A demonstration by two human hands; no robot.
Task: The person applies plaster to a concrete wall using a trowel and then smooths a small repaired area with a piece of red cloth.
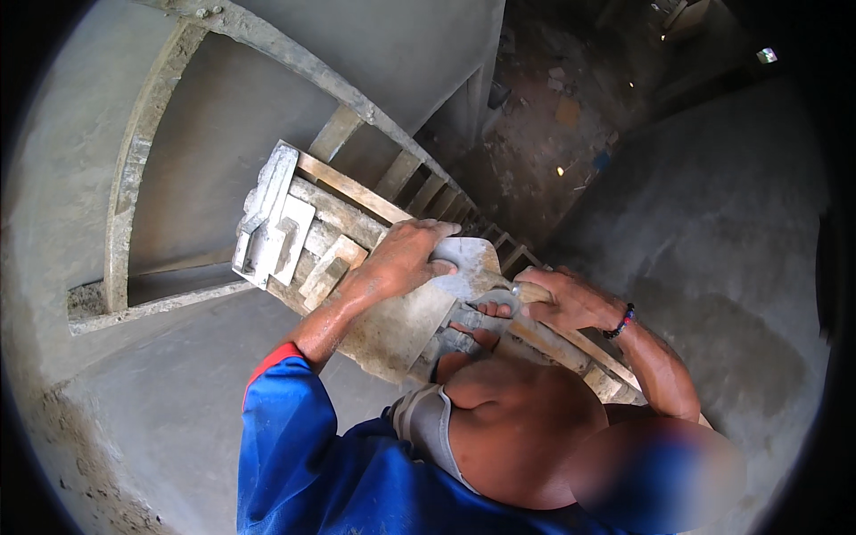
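My right hand (571,299) is closed round the wooden handle (532,292) of a trowel. The trowel's grey, mortar-smeared blade (473,266) points to the left. My left hand (410,254) has its thumb on the blade and its fingers along the blade's far edge. Below my left hand lies a flat, cement-coated board (392,325). My toes (489,337) rest on the planks beside the trowel. To the left of my left forearm sit a wooden float (334,272), a pale float with a handle (292,239) and a long, mortar-crusted tool (275,192).
The narrow plank platform (357,223) stands high above a dark floor (562,125) strewn with debris. A ladder-like frame with rungs (397,174) runs along its far side. Grey plastered walls (178,401) rise around it, with a damp patch (722,339) at the right.
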